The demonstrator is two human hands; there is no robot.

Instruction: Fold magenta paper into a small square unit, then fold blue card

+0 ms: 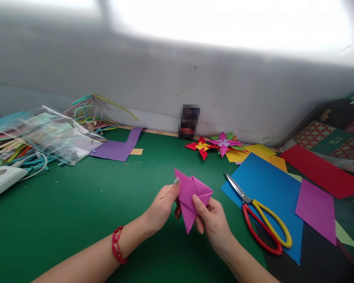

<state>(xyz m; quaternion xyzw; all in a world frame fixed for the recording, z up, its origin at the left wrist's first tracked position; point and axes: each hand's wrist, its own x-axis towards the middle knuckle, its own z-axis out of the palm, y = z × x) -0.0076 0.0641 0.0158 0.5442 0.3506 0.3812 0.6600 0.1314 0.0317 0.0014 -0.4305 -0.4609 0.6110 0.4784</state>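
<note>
A pink folded paper with pointed corners is held up above the green table, between both hands. My left hand pinches its left edge, thumb on the front face and fingers behind. On the lower right part, my right hand grips it with the thumb pressed on the front. A raised fold shows at the paper's upper right. Most fingertips are hidden behind the paper. To the right of my right hand, scissors with one red and one yellow handle lie partly on a blue paper sheet.
Folded paper flowers lie by the wall. Red paper, a purple-pink sheet and yellow sheets are at the right. A purple paper piece, clear plastic bags and a white device are at the left.
</note>
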